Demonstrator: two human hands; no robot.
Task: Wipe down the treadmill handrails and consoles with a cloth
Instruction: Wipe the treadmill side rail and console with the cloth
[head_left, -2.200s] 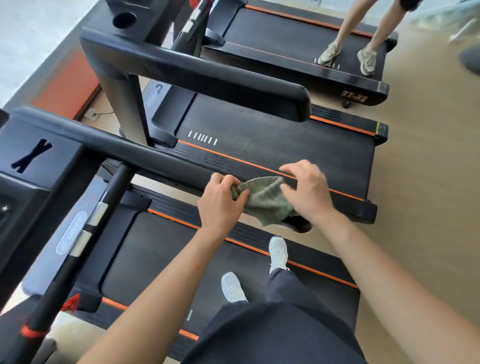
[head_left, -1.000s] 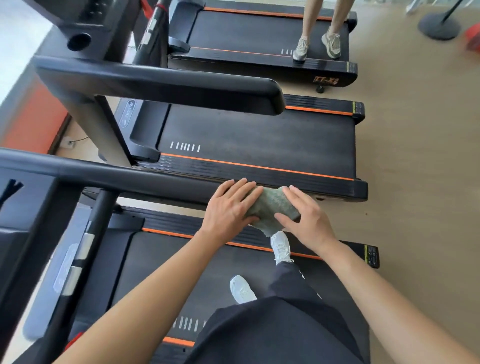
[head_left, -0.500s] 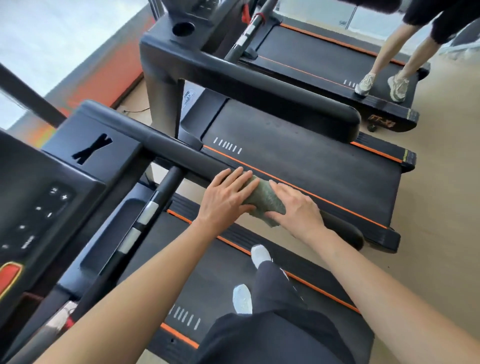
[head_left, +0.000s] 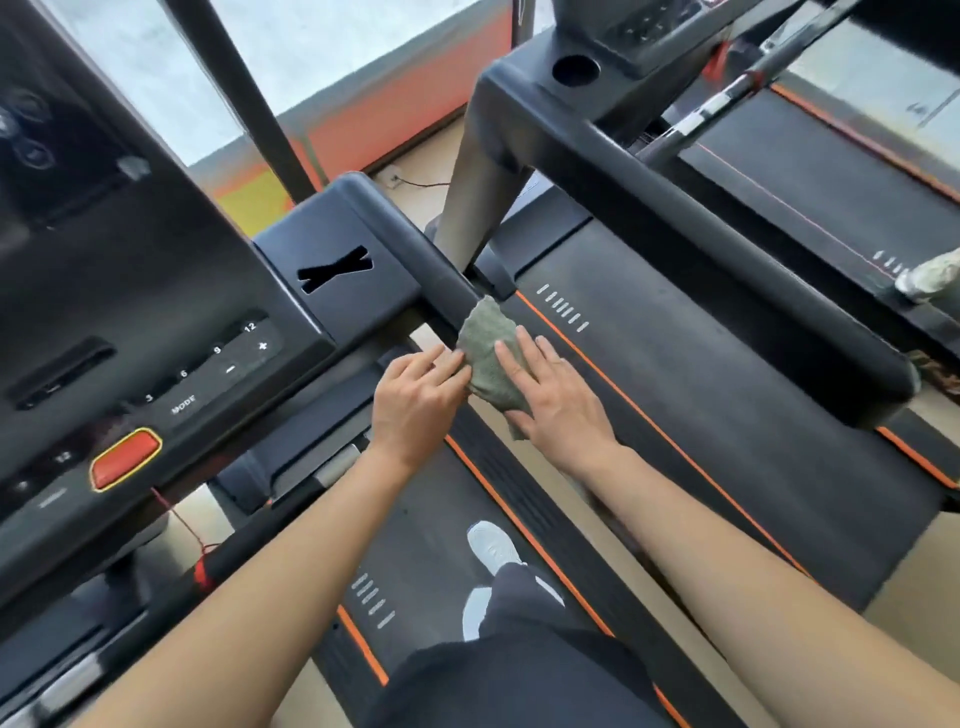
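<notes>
Gym floor, beige, with a row of black treadmills trimmed in orange; bright window and an orange sill strip at top left

Person stands on the nearest treadmill belt, one white shoe showing below dark trousers. Console fills the left side, with numbered keys, a MODE label and a red stop button low on it

Handrail runs from the console's right corner down toward the hands. Grey-green cloth is draped over this handrail, just below where the rail leaves the console block

Left hand lies flat, fingers straight and close together, tips touching the cloth's left edge. Right hand is flat on top of the cloth, fingers straight and slightly spread, pressing it onto the rail; the cloth's lower corner sticks out under the palm. Neither hand is curled round anything

Next treadmill's belt lies to the right, its thick handrail crossing above it, with a round cup holder in its console. Another person's pale shoe sits blurred at the far right edge
</notes>
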